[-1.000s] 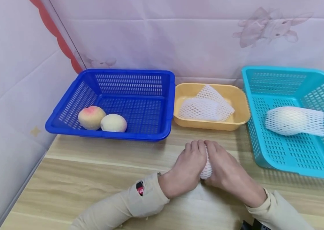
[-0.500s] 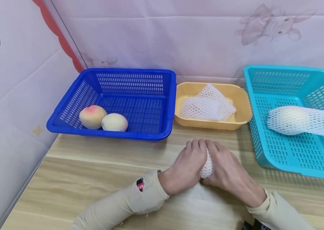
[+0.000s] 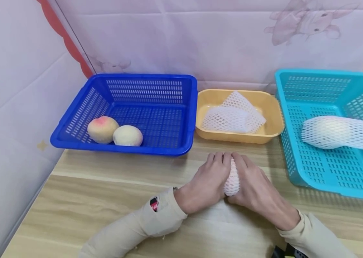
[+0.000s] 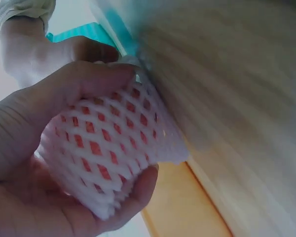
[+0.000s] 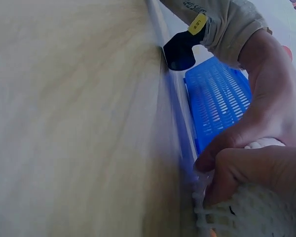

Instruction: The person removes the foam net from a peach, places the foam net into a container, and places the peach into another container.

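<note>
Netted fruit (image 3: 232, 181) held from both sides

Fingers of left hand (image 3: 205, 184) and right hand (image 3: 255, 184) are clamped on the fruit, close to the counter (image 3: 104, 186), before the tray (image 3: 239, 138). Two peaches (image 3: 102, 129) lie in the blue basket (image 3: 155, 122); a second netted fruit (image 3: 331, 132) lies in the teal basket (image 3: 342, 165).

The netted fruit (image 3: 232, 182) is before the tray (image 3: 239, 137).

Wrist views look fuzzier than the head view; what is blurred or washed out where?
Head view: even light, blue basket crisp, faint shadow below the turquoise basket. Left wrist view: tabletop smeared, background at upper left washed out, white net comparatively clear. Right wrist view: tabletop soft, the white net hazy at lower right.
</note>
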`<action>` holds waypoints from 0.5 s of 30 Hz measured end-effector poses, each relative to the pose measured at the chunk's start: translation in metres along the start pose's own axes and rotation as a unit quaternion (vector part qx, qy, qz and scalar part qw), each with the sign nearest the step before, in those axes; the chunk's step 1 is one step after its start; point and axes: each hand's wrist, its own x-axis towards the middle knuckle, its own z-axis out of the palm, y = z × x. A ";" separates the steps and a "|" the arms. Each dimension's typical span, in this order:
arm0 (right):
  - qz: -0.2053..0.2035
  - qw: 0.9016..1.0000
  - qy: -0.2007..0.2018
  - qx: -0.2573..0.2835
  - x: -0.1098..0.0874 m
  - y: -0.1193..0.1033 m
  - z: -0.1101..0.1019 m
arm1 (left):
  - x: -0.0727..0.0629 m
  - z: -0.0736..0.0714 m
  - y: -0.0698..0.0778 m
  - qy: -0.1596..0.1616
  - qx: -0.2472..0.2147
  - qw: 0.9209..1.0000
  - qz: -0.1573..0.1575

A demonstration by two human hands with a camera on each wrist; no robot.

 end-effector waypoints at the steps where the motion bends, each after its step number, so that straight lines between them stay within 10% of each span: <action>1: 0.005 1.000 -0.001 0.002 0.001 0.000 -0.001 | 0.000 -0.002 -0.001 -0.004 -0.018 1.000 -0.002; 15: 0.011 0.999 0.032 -0.007 0.001 -0.014 -0.031 | -0.009 -0.040 -0.006 0.001 -0.097 0.994 0.046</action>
